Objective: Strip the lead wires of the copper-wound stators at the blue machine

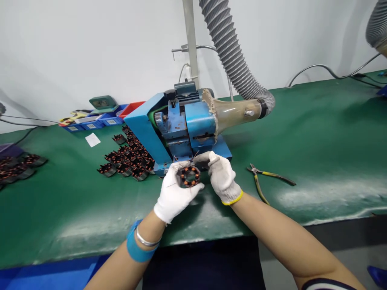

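Observation:
My left hand [176, 193], in a white glove, is closed around a motor stator [185, 182]. The stator's round open face, ringed with copper windings, is turned towards me. Thin wire ends stick out around its rim. My right hand [222, 175], in a white glove with grey fingertips and a yellow cuff edge, is closed at the stator's upper right edge. A thin wire shows by its fingertips, but what they pinch is hidden. Just behind both hands stands a blue belt-driven machine [201, 121]. Diagonal cutters [256, 171] with yellow-and-black handles lie open to the right.
Several stators [128, 155] are piled left of the machine, with more stators [21, 167] at the far left. Blue and red bins [111, 117] line the wall beside a white paper [92, 139]. A grey hose [232, 52] joins the machine's duct above the green table [90, 217].

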The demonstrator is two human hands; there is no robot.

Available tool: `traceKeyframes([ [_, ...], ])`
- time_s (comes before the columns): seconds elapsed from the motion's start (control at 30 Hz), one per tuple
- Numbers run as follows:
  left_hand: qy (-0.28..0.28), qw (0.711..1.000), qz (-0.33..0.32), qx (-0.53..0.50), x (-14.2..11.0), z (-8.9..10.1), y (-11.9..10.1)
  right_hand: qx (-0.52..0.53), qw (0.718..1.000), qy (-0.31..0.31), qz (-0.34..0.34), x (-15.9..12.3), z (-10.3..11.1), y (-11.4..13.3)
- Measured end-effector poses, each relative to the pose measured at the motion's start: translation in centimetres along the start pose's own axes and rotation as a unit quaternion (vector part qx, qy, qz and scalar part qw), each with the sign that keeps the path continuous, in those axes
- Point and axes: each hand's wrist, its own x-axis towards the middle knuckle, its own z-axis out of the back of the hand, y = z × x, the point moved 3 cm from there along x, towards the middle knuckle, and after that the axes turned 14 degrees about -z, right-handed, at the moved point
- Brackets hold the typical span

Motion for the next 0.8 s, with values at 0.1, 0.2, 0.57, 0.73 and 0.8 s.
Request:
traceKeyframes([
  [0.1,0.030,0.986,0.130,-0.104,-1.7,2.0,0.3,0.028,0.998,-0.007,-0.049,0.2,0.0,-0.3],
  [0.2,0.045,0.969,0.216,-0.111,-4.5,4.8,0.3,0.042,0.994,-0.042,-0.089,0.2,-0.1,0.0],
  [0.57,0.029,0.707,0.447,0.548,-10.5,27.2,5.3,-0.114,0.992,-0.033,-0.049,-1.6,0.1,-0.1],
  [0.73,0.033,0.711,0.449,0.540,-7.9,30.8,9.2,-0.201,0.979,-0.024,0.028,-2.5,-0.9,0.7],
  [0.8,0.051,0.741,0.420,0.521,-6.5,29.6,10.9,-0.209,0.976,-0.010,0.053,-2.5,-1.3,0.6],
])
